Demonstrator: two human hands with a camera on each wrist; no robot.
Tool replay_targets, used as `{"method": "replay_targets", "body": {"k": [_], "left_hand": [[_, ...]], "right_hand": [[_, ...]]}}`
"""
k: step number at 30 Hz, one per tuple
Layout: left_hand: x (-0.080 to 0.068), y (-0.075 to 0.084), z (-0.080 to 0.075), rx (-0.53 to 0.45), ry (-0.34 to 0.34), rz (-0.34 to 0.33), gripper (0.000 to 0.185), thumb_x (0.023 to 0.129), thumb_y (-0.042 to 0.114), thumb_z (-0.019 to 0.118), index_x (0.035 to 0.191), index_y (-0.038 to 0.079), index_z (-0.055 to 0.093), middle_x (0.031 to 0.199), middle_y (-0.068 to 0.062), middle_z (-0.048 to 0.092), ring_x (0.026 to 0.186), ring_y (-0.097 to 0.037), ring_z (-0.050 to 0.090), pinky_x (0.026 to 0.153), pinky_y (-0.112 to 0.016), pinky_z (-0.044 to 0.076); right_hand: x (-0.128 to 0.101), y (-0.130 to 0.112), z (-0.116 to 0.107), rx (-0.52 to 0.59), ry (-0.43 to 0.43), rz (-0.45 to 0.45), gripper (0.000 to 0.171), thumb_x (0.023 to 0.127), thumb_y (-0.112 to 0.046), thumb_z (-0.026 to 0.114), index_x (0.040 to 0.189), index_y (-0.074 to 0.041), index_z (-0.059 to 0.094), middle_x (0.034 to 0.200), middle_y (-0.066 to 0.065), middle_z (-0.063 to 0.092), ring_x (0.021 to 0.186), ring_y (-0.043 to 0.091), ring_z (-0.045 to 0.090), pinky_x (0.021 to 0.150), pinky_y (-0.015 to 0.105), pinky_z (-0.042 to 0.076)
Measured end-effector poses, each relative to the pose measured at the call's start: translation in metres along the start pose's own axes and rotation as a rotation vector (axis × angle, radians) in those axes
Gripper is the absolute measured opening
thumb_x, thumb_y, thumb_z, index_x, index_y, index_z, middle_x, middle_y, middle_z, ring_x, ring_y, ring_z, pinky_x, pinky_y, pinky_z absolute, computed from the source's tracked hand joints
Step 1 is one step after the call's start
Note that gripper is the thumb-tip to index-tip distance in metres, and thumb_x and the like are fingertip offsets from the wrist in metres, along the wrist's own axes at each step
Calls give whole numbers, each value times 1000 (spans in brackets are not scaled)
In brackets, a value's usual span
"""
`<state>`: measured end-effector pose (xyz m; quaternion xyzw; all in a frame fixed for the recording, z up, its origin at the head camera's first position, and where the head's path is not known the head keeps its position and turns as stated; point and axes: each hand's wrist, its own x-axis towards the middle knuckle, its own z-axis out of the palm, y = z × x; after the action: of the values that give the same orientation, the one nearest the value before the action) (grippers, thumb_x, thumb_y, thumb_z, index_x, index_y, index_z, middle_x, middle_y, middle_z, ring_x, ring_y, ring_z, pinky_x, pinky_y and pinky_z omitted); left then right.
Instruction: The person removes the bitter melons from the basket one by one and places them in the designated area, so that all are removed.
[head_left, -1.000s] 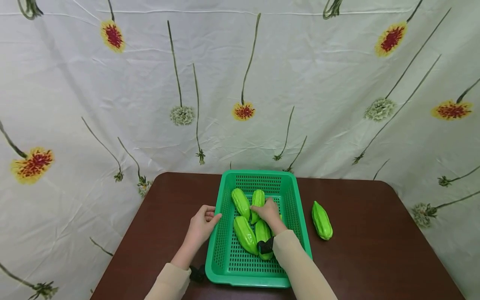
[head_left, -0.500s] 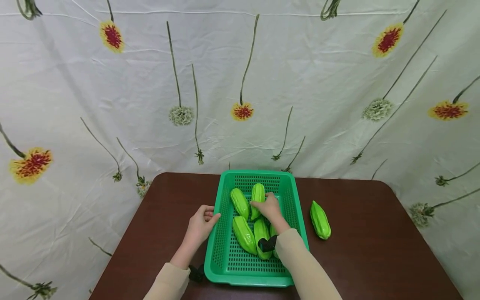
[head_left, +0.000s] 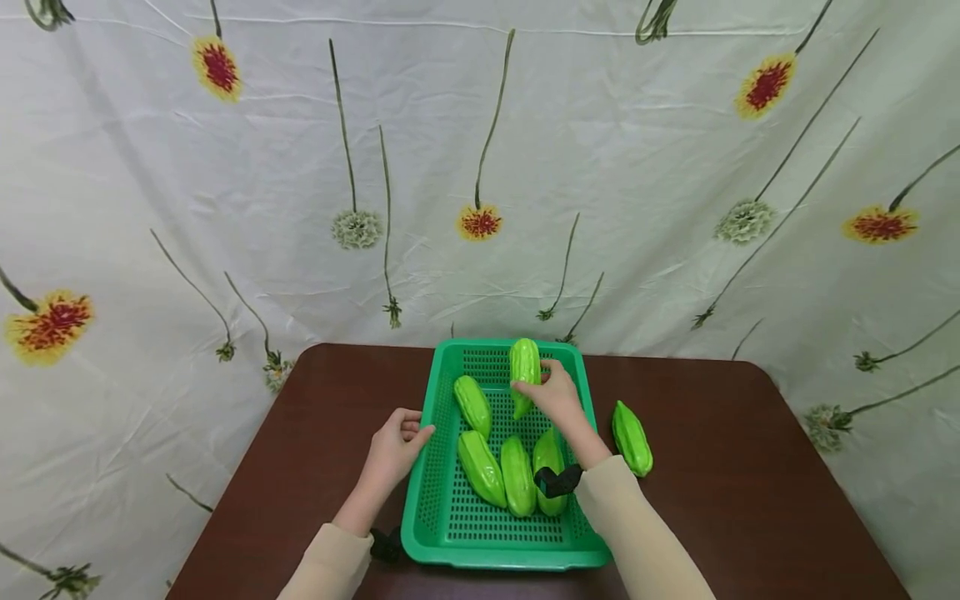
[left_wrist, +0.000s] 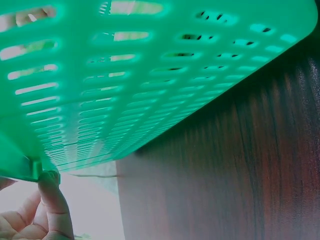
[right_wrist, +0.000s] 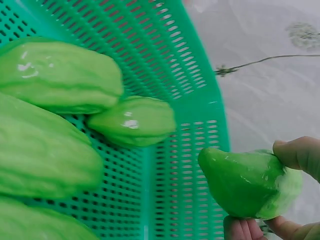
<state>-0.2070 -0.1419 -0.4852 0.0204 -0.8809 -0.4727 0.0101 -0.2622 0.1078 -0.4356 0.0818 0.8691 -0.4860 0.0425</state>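
Observation:
A green perforated basket (head_left: 442, 517) sits on a dark brown table (head_left: 750, 492). My right hand (head_left: 557, 392) grips a green gourd (head_left: 524, 370) and holds it above the basket's far end; the right wrist view shows the gourd (right_wrist: 245, 182) pinched between thumb and fingers over the basket wall (right_wrist: 195, 150). Several more gourds (head_left: 517, 475) lie inside the basket. My left hand (head_left: 397, 446) holds the basket's left rim, thumb on its edge; in the left wrist view fingertips (left_wrist: 50, 185) touch the basket rim (left_wrist: 150, 85).
One more gourd (head_left: 632, 438) lies on the table just right of the basket. A flower-printed cloth (head_left: 480, 167) hangs behind the table. Black wrist straps (head_left: 558, 481) show at both sleeves.
My right hand closed on a gourd in the basket and lifted it up toward the far end. The left hand stayed on the rim.

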Motion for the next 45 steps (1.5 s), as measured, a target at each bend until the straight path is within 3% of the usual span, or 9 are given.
{"method": "replay_targets", "body": {"k": [7, 25, 33, 45], "left_hand": [[1, -1, 0, 1, 0, 5, 36, 96, 18, 66, 124, -2, 58, 107, -18, 63, 98, -30, 63, 76, -39, 54], [1, -2, 0, -9, -11, -2, 36, 96, 18, 65, 124, -2, 57, 109, -19, 62, 98, -29, 62, 75, -38, 54], [1, -3, 0, -16, -10, -7, 35, 96, 18, 66, 124, -2, 57, 108, -18, 61, 96, -28, 62, 73, -37, 53], [1, -4, 0, -17, -9, -7, 35, 96, 18, 66, 123, -1, 57, 107, -18, 61, 95, -28, 62, 73, -37, 53]], "right_hand": [[-7, 3, -29, 21, 1, -7, 75, 90, -30, 71, 150, -4, 34, 143, 24, 45, 132, 38, 45, 97, 54, 46], [-27, 41, -108, 45, 69, 17, 73, 95, -24, 63, 152, 0, 26, 143, 27, 36, 132, 41, 38, 101, 55, 42], [-30, 58, -126, 47, 100, 30, 73, 95, -20, 62, 152, 4, 23, 143, 30, 34, 130, 43, 38, 99, 55, 43], [-30, 101, -142, -101, 125, 80, 72, 96, -20, 60, 151, 8, 24, 142, 34, 37, 127, 48, 41, 95, 57, 44]]}}
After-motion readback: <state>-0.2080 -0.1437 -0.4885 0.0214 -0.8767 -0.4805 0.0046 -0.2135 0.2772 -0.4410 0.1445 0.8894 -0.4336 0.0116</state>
